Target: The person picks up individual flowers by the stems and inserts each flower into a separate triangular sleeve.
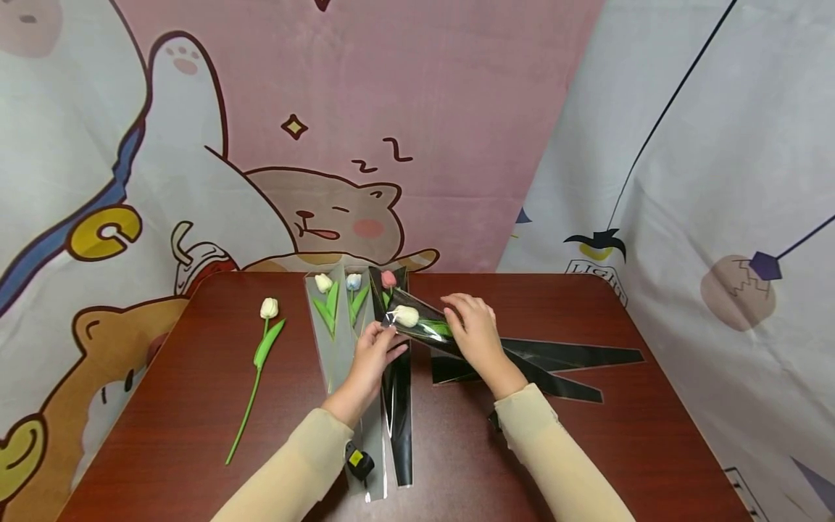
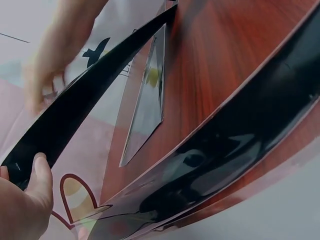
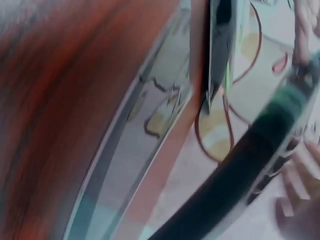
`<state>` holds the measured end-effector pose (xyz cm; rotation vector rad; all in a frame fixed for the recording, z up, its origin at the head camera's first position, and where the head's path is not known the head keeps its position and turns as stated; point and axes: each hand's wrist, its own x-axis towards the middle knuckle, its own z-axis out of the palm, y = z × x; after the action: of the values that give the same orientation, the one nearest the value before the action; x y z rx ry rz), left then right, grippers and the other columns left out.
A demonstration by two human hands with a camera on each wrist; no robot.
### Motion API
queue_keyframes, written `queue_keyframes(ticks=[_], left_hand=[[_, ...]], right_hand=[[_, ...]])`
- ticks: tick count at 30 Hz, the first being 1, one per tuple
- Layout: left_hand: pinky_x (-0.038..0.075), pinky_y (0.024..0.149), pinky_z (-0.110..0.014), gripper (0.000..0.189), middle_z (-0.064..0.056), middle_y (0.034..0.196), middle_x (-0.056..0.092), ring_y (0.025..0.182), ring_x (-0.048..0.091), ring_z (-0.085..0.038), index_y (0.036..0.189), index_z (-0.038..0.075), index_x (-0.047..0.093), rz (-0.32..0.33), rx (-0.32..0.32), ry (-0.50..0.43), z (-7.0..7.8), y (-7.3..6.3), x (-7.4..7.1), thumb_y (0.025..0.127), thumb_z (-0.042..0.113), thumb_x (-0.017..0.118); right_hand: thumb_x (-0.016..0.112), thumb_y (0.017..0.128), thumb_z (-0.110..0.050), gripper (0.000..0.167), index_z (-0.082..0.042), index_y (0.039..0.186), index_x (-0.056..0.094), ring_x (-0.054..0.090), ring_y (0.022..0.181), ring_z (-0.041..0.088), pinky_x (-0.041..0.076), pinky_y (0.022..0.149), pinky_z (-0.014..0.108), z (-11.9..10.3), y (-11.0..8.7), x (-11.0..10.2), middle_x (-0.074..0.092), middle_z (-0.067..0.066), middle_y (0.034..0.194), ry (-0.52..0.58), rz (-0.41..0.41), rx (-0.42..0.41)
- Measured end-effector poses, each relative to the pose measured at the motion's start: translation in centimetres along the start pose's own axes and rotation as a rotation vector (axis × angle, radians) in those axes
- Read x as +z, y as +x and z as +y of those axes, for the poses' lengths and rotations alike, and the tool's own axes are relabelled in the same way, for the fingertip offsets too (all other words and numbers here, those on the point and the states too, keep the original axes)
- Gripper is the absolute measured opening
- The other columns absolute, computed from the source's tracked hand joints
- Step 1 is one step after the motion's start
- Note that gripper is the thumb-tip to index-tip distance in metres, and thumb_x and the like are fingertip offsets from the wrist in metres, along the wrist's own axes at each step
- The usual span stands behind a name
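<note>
My left hand (image 1: pixel 373 355) pinches the wide end of a black-backed clear flower sleeve (image 2: pixel 75 107) between thumb and fingers. A white artificial tulip (image 1: pixel 406 316) lies inside it, its green leaf showing through the film. My right hand (image 1: pixel 475 330) is beside the same sleeve, fingers loosely bent; it looks blurred in the right wrist view, and contact with the film is unclear. Under and left of my left hand lie sleeved tulips: a white one (image 1: pixel 322 283), a blue one (image 1: pixel 354 281) and a pink one (image 1: pixel 388 279).
A loose white tulip (image 1: pixel 261 353) with a long green stem lies on the left of the brown table (image 1: pixel 196 406). Flat black sleeve material (image 1: pixel 580 354) lies at the right, below the raised sleeve. A printed cloth (image 1: pixel 457 145) hangs behind the table.
</note>
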<state>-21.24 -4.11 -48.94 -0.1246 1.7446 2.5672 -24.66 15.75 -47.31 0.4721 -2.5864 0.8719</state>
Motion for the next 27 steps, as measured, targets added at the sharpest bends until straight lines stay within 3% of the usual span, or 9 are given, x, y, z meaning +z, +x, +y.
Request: queue_keyframes(ticks=[5,8,11,18,20,27], left_hand=[[0.053,0.087,-0.042,0.017,-0.003,0.097,0.063,0.088,0.067,-0.016,0.08,0.013,0.043,0.017,-0.004,-0.056,0.4,0.3,-0.2,0.096,0.006,0.044],[0.052,0.089,-0.045,0.018,-0.004,0.098,0.059,0.087,0.066,-0.015,0.08,0.013,0.043,0.038,-0.007,-0.082,0.7,0.5,-0.4,0.097,0.008,0.044],[0.051,0.09,-0.046,0.017,-0.004,0.099,0.055,0.086,0.066,-0.014,0.082,0.013,0.043,0.055,-0.009,-0.108,0.9,0.8,-0.6,0.099,0.01,0.043],[0.055,0.084,-0.039,0.005,-0.002,0.095,0.053,0.078,0.064,-0.012,0.096,0.011,0.043,0.065,-0.024,-0.184,1.5,1.0,-0.1,0.097,0.008,0.047],[0.055,0.083,-0.036,0.01,0.0,0.094,0.055,0.078,0.062,-0.011,0.101,0.01,0.044,0.053,-0.022,-0.19,1.6,0.9,0.1,0.095,0.005,0.05],[0.055,0.075,-0.028,0.015,0.001,0.088,0.06,0.081,0.064,-0.013,0.099,0.008,0.048,-0.033,-0.035,-0.077,1.0,-0.2,1.1,0.091,-0.002,0.055]], right_hand=[[0.045,0.101,-0.027,0.034,-0.009,0.127,0.058,0.055,0.115,0.033,0.04,0.098,0.054,2.6,-0.3,-1.2,0.063,0.013,0.122,0.075,-0.228,0.24],[0.047,0.1,-0.023,0.032,-0.007,0.124,0.06,0.056,0.115,0.033,0.043,0.096,0.052,3.5,-0.6,-1.6,0.063,0.015,0.121,0.162,-0.314,0.318],[0.052,0.098,-0.021,0.027,-0.009,0.118,0.064,0.056,0.115,0.032,0.044,0.095,0.05,3.8,-0.9,-1.5,0.063,0.014,0.122,0.197,-0.339,0.334],[0.06,0.093,-0.017,0.016,-0.009,0.104,0.068,0.058,0.106,0.03,0.046,0.088,0.047,3.0,-0.9,-0.7,0.066,0.013,0.113,0.228,-0.256,0.346],[0.061,0.092,-0.016,0.015,-0.008,0.103,0.068,0.058,0.106,0.03,0.046,0.089,0.047,2.5,-0.8,-0.6,0.066,0.013,0.111,0.245,-0.215,0.342],[0.062,0.091,-0.014,0.013,-0.006,0.099,0.068,0.06,0.095,0.025,0.046,0.083,0.04,-0.1,0.0,-0.3,0.068,0.012,0.101,0.35,-0.018,0.306]])
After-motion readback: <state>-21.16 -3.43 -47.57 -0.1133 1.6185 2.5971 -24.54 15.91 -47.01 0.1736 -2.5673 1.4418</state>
